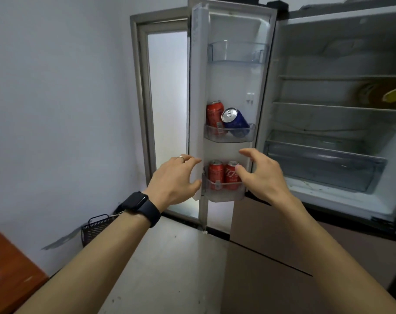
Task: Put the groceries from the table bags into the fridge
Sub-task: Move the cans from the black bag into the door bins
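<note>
The fridge door (198, 91) stands open in front of me, with the fridge body (333, 114) to its right. Two red cans (216, 174) stand upright side by side in the lowest door bin (224, 196). The middle door bin (230, 138) holds an upright red can (213, 116) and a blue can (235, 122) leaning against it. My left hand (175, 180) is open just left of the lowest bin, by the door's edge. My right hand (261, 175) is open just right of the two red cans, fingers spread, holding nothing.
The top door bin (237, 52) is bare. Inside the fridge are glass shelves and a clear drawer (324, 164); a yellow item (394, 96) lies on a shelf at far right. A dark basket (96, 227) sits by the wall, an orange-brown table corner (9, 268) at lower left.
</note>
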Demonstrator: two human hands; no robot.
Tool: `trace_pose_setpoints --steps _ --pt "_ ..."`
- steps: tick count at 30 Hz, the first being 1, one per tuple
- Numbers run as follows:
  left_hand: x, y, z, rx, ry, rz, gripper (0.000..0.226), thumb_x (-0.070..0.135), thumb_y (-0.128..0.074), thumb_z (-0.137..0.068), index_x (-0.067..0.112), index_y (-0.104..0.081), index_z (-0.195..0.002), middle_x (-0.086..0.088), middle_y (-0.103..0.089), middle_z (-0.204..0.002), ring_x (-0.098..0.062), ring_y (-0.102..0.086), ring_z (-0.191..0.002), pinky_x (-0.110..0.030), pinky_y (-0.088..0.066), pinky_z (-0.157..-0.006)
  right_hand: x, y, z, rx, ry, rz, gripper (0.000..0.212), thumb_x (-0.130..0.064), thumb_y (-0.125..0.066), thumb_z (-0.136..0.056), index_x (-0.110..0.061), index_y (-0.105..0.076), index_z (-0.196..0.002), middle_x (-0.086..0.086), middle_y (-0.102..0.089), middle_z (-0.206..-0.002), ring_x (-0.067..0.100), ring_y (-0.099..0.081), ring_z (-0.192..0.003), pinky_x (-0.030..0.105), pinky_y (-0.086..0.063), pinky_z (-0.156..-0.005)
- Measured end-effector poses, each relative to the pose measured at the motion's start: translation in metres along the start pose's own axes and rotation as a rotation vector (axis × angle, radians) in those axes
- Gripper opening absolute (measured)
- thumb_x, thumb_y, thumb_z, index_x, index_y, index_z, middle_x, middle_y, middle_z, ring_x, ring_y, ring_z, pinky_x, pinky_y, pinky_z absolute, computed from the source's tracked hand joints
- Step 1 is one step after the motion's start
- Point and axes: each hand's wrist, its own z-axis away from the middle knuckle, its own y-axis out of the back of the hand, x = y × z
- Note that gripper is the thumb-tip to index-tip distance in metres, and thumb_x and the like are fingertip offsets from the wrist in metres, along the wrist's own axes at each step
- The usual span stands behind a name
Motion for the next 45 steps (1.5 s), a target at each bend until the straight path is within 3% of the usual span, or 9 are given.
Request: trace_pose_setpoints --steps 8,16,21,28,32,34,38,42,45 --pt "-0.034 -0.013 -0.099 0.084 -0.073 -0.027 0.059 0.045 -0.054 -0.094 0.03 -0.038 -0.149 0.001 -0.04 -0.152 -0.019 -0.04 -0.136 -0.037 -0.041 -0.107 0.022 -0.012 -0.095 0.082 -0.028 0.071 0.06 -0.042 -0.069 -0.087 -0.024 -0.048 -0.139 0.002 -0.056 -0.134 0.022 -0.053 -0.121 0.044 -0.048 -0.1" --pt "-0.054 -0.023 -0.199 0.444 -0.112 0.097 0.076 0.041 -0.063 -0.089 0.027 -0.026 -0.154 -0.004 -0.012 -0.164 -0.025 -0.023 -0.147 -0.04 -0.032 -0.114 0.03 -0.021 -0.19 -0.061 -0.013 0.109 0.093 -0.067 -0.075 -0.073 -0.029 -0.037 -0.15 -0.002 -0.044 -0.151 0.022 -0.031 -0.141 0.044 -0.034 -0.113" --pt "-0.053 -0.033 -0.234 0.527 -0.101 0.145 0.09 0.035 -0.06 -0.091 0.015 -0.004 -0.159 -0.002 0.003 -0.166 -0.019 -0.005 -0.153 -0.053 -0.021 -0.12 0.03 -0.016 -0.213 -0.226 -0.001 0.094 0.069 -0.066 -0.077 -0.072 -0.032 -0.055 -0.127 -0.013 -0.063 -0.111 0.009 -0.063 -0.103 0.027 -0.053 -0.09" --pt "-0.048 -0.063 -0.25 0.611 -0.073 0.12 0.091 0.015 -0.057 -0.089 0.009 0.003 -0.158 -0.011 0.01 -0.165 -0.023 0.008 -0.153 -0.059 -0.015 -0.119 0.052 -0.011 -0.234 0.131 -0.207 -0.258 0.053 -0.069 -0.052 -0.089 -0.021 -0.053 -0.112 0.004 -0.064 -0.109 0.019 -0.063 -0.093 0.04 -0.057 -0.082" --pt "-0.048 -0.066 -0.254 0.65 -0.061 0.062 0.092 0.015 -0.059 -0.086 0.007 -0.002 -0.158 -0.014 0.006 -0.165 -0.026 0.005 -0.153 -0.058 -0.01 -0.12 0.055 -0.025 -0.249 0.082 -0.253 -0.16 0.061 -0.072 -0.047 -0.09 -0.02 -0.046 -0.122 0.01 -0.062 -0.114 0.028 -0.064 -0.095 0.052 -0.058 -0.083" --pt "-0.048 -0.064 -0.252 0.651 -0.058 -0.002 0.095 0.018 -0.06 -0.083 0.006 -0.003 -0.158 -0.015 0.005 -0.165 -0.026 0.004 -0.153 -0.056 -0.007 -0.12 0.056 -0.031 -0.254 0.099 -0.189 0.091 0.07 -0.077 -0.04 -0.089 -0.016 -0.053 -0.121 0.01 -0.062 -0.119 0.032 -0.061 -0.104 0.047 -0.053 -0.089" --pt "-0.055 -0.053 -0.248 0.627 -0.12 -0.24 0.089 0.033 -0.06 -0.083 0.009 -0.017 -0.157 -0.017 -0.001 -0.164 -0.03 0.0 -0.153 -0.06 -0.008 -0.12 0.055 -0.022 -0.262 0.147 -0.114 0.437 0.082 -0.086 -0.037 -0.082 -0.015 -0.06 -0.115 0.008 -0.063 -0.114 0.032 -0.063 -0.098 0.04 -0.05 -0.073" --pt "-0.058 -0.036 -0.25 0.505 -0.338 -0.585 0.053 0.052 -0.052 -0.086 0.019 -0.063 -0.127 -0.008 -0.016 -0.164 -0.027 -0.001 -0.152 -0.061 0.003 -0.119 0.068 -0.015 -0.258 -0.05 -0.117 0.312 0.091 -0.075 -0.067 -0.074 -0.018 -0.039 -0.139 0.007 -0.067 -0.12 0.029 -0.065 -0.106 0.044 -0.055 -0.088" --pt "-0.05 -0.022 -0.253 0.38 -0.343 -0.741 0.06 0.062 -0.043 -0.09 0.02 -0.065 -0.125 -0.011 -0.048 -0.149 -0.028 -0.015 -0.151 -0.061 0.01 -0.117 0.076 -0.015 -0.249 -0.01 -0.117 0.229 0.093 -0.066 -0.077 -0.072 -0.019 -0.039 -0.143 0.006 -0.065 -0.129 0.026 -0.063 -0.114 0.044 -0.053 -0.095"
